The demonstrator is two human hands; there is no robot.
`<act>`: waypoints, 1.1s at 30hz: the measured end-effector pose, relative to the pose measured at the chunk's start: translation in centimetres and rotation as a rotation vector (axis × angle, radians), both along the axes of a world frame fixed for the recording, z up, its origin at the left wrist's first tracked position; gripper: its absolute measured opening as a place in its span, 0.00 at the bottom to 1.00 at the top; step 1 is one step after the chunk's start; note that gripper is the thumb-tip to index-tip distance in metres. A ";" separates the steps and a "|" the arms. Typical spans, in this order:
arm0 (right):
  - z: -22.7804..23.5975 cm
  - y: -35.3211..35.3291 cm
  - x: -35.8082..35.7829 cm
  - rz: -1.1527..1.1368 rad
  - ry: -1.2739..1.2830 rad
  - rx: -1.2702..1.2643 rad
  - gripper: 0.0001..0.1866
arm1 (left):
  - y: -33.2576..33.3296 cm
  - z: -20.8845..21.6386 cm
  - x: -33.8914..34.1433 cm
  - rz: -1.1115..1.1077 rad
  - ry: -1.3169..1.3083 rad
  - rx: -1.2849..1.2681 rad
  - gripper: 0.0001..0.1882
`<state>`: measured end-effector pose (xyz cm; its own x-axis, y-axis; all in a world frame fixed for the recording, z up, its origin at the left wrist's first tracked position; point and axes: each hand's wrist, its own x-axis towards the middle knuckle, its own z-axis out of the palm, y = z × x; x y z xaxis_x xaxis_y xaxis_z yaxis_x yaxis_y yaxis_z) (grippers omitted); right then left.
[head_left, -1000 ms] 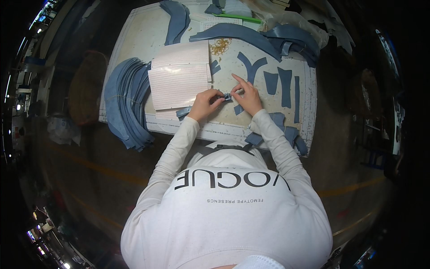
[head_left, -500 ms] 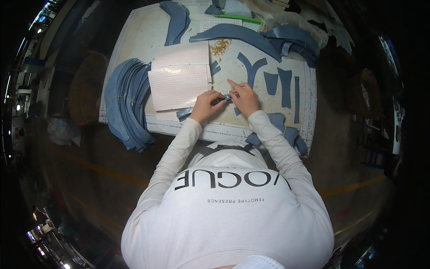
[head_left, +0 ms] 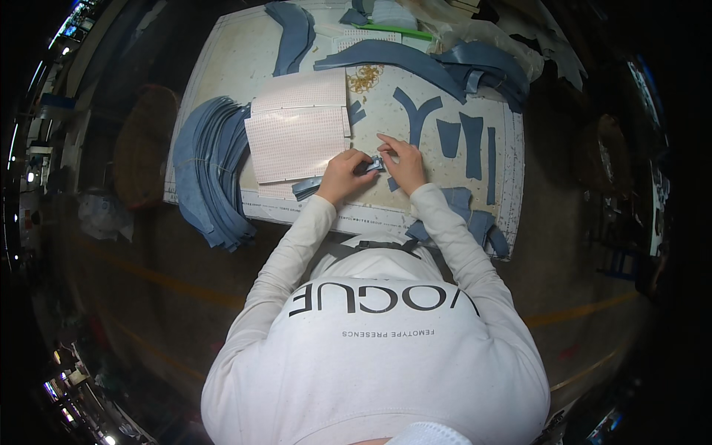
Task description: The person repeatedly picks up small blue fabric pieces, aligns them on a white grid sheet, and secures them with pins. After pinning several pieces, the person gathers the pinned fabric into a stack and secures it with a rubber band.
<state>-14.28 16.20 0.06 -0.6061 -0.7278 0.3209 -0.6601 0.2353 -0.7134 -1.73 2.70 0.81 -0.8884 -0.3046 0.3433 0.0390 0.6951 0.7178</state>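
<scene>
A small blue-grey piece [head_left: 376, 164] is lying between the two hands, near the middle of the desk [head_left: 222, 59] and toward its near edge. The left hand [head_left: 343, 176] is pinching it between thumb and fingers. The right hand [head_left: 406, 167] is reaching its right end, index finger lifting clear; whether the thumb and other fingers are gripping it, I cannot tell. Compared with a second ago, the right hand is sitting slightly closer to the left and the left wrist slightly farther right, exposing more of the blue strips [head_left: 305, 188] beside it; the handling seems to be staying on this one small piece.

Left of the hands, gridded sheets [head_left: 297, 141] are covering part of the desk, and a bundle of curved blue pieces [head_left: 211, 174] is hanging over the left edge. Toward the right edge, a trapezoid piece [head_left: 448, 138], a waisted piece [head_left: 472, 144] and a narrow strip [head_left: 492, 165] are lying apart. Yellowish bands [head_left: 364, 78] are heaping nearer the far edge, close to a long curved piece [head_left: 393, 55].
</scene>
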 end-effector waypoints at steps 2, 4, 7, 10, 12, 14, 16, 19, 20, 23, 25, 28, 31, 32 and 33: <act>0.2 0.3 -0.4 0.023 -0.184 -0.117 0.26 | 0.0 0.1 -0.1 0.013 -0.012 -0.024 0.12; 0.6 0.7 -0.7 0.023 -0.270 -0.151 0.28 | 0.1 0.3 -0.2 0.021 -0.026 0.008 0.12; 1.2 1.2 -0.9 0.021 -0.282 -0.124 0.29 | -0.1 0.6 -0.2 0.012 -0.040 0.100 0.11; 1.7 1.3 -0.8 0.059 -0.355 -0.108 0.32 | -0.2 0.9 -0.1 0.008 -0.061 0.164 0.10; 1.8 1.2 -0.6 0.108 -0.407 -0.119 0.34 | -0.2 0.9 -0.1 0.045 -0.124 0.258 0.09; 2.0 1.1 -0.3 0.142 -0.406 -0.095 0.35 | -0.4 0.8 -0.2 0.000 0.003 0.121 0.09; 2.0 0.9 0.0 0.167 -0.381 -0.079 0.36 | -0.5 0.5 -0.3 -0.029 0.041 0.033 0.10; 2.0 0.7 0.3 0.181 -0.290 -0.043 0.37 | -0.4 0.0 -0.2 -0.044 0.000 -0.020 0.11; 1.9 0.7 0.4 0.183 -0.247 -0.023 0.37 | -0.4 -0.1 -0.2 -0.045 0.007 -0.034 0.11; 1.6 0.4 0.4 0.113 -0.119 0.017 0.36 | -0.5 -0.1 -0.1 -0.053 0.006 -0.054 0.12; 1.5 0.3 0.2 0.054 -0.125 -0.001 0.34 | -0.4 0.2 -0.1 -0.054 -0.001 -0.028 0.12; 1.4 0.4 -0.2 0.004 -0.247 -0.082 0.33 | -0.2 0.7 0.1 -0.016 -0.030 0.065 0.10; 1.3 0.5 -0.1 0.015 -0.352 -0.137 0.31 | 0.0 0.8 0.1 0.038 -0.048 0.108 0.10; 1.2 0.4 0.0 0.035 -0.412 -0.140 0.31 | 0.0 0.7 0.0 0.025 -0.019 0.086 0.09; 1.0 0.4 0.1 0.073 -0.468 -0.159 0.30 | -0.1 0.6 0.0 0.022 0.002 0.065 0.09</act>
